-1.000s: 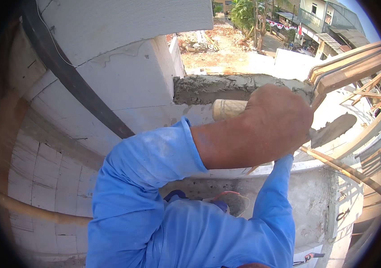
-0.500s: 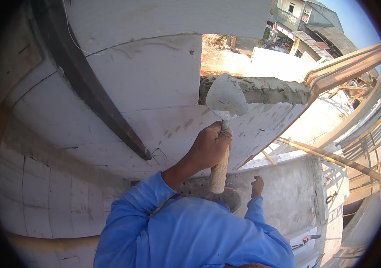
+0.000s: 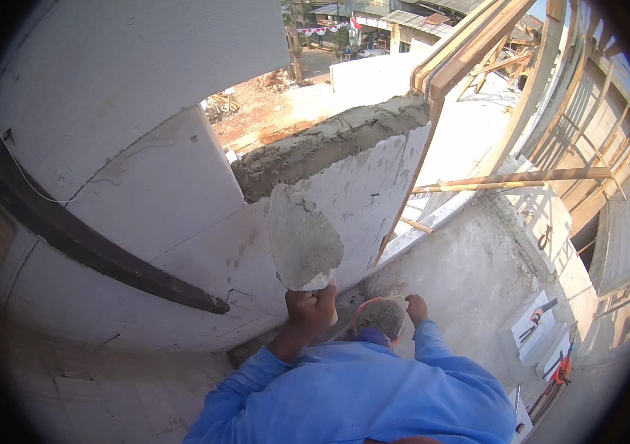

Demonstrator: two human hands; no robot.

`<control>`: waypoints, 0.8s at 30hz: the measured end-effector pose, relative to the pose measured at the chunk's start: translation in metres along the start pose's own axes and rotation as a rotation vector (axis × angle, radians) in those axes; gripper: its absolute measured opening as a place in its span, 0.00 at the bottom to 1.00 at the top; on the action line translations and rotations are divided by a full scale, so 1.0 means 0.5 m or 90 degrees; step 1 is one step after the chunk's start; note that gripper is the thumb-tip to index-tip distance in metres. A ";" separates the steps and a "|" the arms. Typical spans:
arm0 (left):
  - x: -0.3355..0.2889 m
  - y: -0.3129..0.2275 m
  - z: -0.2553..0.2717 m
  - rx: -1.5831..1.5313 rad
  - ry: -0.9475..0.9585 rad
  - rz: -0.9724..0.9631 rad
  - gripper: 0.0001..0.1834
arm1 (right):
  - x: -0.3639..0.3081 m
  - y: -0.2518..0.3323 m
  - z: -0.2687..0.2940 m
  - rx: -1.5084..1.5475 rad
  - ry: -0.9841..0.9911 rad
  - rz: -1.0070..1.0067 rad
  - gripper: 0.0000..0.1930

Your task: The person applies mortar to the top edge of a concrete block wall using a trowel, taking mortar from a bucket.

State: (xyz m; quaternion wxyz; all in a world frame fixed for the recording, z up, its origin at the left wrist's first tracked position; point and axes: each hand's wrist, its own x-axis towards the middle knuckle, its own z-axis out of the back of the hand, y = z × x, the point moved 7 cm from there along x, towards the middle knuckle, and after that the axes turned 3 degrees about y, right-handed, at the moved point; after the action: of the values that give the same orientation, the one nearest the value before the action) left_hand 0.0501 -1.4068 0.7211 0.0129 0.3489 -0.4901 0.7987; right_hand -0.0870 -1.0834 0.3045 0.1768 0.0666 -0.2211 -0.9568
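Observation:
My left hand (image 3: pixel 311 308) is closed round the handle of a trowel (image 3: pixel 305 238), its broad grey blade pointing up and smeared with mortar. The blade stands in front of a white block wall (image 3: pixel 363 194), just below a thick bed of wet mortar (image 3: pixel 337 144) on the wall's lower top edge. Down at my right, my right hand (image 3: pixel 417 310) is closed at the rim of an orange-edged bucket (image 3: pixel 359 311), where a pale handle meets the fingers. Grey mortar (image 3: pixel 383 318) shows in the bucket; my blue-sleeved body hides its lower part.
Higher white blocks (image 3: pixel 160 159) border the gap on the left. A dark beam (image 3: pixel 100 248) slants across the wall there. Timber framing (image 3: pixel 470 44) rises at the mortar's right end, and a bamboo pole (image 3: pixel 522 177) crosses beyond. Loose blocks with tools (image 3: pixel 537 325) lie on the concrete floor (image 3: pixel 448 259).
The view has swung right and down. The trowel has come down from the mortar bed to beside the wall face, below it. More of the bucket now shows beside my right hand.

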 end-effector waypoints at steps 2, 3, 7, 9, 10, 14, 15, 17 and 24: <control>-0.046 0.081 -0.022 0.172 0.151 -0.024 0.13 | -0.041 -0.042 -0.038 -0.012 0.056 -0.029 0.19; -0.080 0.159 -0.033 0.209 0.246 0.104 0.16 | -0.066 -0.055 -0.061 -0.008 0.091 -0.050 0.19; -0.287 0.440 0.011 0.526 0.540 0.558 0.22 | -0.189 -0.089 -0.138 0.022 0.208 -0.093 0.18; -0.230 0.450 -0.009 0.472 0.500 0.476 0.24 | -0.246 -0.170 -0.212 0.081 0.283 -0.202 0.24; -0.241 0.390 -0.005 0.451 0.491 0.467 0.25 | -0.262 -0.157 -0.230 0.071 0.319 -0.204 0.26; -0.002 0.141 -0.033 0.357 0.445 0.269 0.21 | -0.273 -0.139 -0.290 -0.076 0.413 -0.017 0.26; 0.057 0.060 -0.018 0.352 0.414 0.135 0.22 | -0.248 -0.129 -0.302 -0.072 0.408 -0.035 0.26; 0.182 -0.091 -0.018 0.504 0.437 0.008 0.20 | -0.190 -0.130 -0.308 -0.019 0.345 -0.015 0.25; 0.500 -0.264 -0.100 1.038 0.404 -0.044 0.11 | 0.051 -0.045 -0.206 0.115 0.143 -0.028 0.16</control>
State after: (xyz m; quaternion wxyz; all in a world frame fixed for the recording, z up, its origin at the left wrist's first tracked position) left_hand -0.1184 -1.3793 0.9519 -0.0802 0.0253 0.2711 0.9589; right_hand -0.0963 -1.1148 0.2010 0.1729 0.1937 -0.2833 -0.9232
